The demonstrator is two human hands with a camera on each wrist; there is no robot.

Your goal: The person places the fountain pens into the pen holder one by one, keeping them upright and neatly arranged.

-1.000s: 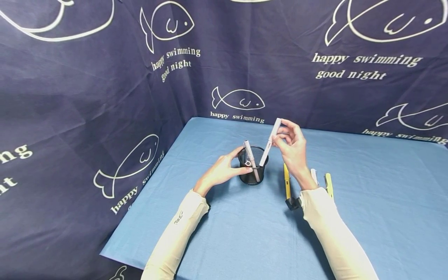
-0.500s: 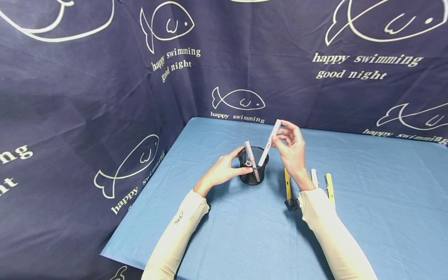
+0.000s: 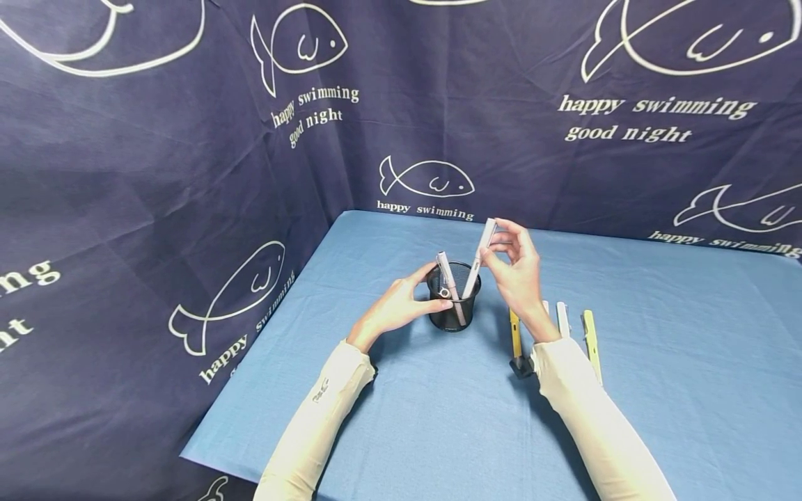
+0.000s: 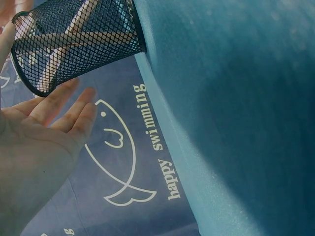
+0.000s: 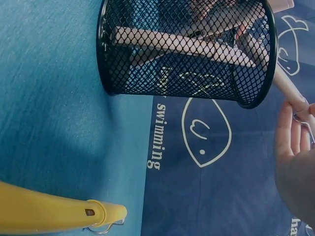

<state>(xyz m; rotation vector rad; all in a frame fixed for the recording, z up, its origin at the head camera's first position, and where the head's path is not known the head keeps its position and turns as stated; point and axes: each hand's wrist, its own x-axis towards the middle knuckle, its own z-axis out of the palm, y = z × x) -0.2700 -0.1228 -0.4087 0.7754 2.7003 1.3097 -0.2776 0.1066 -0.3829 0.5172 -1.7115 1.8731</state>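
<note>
A black mesh pen holder stands upright on the blue table. My left hand grips it by the upper edge, thumb at the front and fingers round the far side. One pale pen leans inside. With thumb and fingertips my right hand pinches a second pale pen, tilted, its lower end inside the holder's mouth. The right wrist view shows this pen crossing the rim from the hand. Through the mesh in the left wrist view, crossing pens show.
Right of the holder lie a yellow pen, a white pen and a lime pen, partly behind the right forearm. A pale tip peeks out beside the wrist. A dark printed cloth hangs behind the table.
My right hand has moved slightly left and down, and the pen in it sits deeper in the holder and more upright. The left hand keeps its place.
</note>
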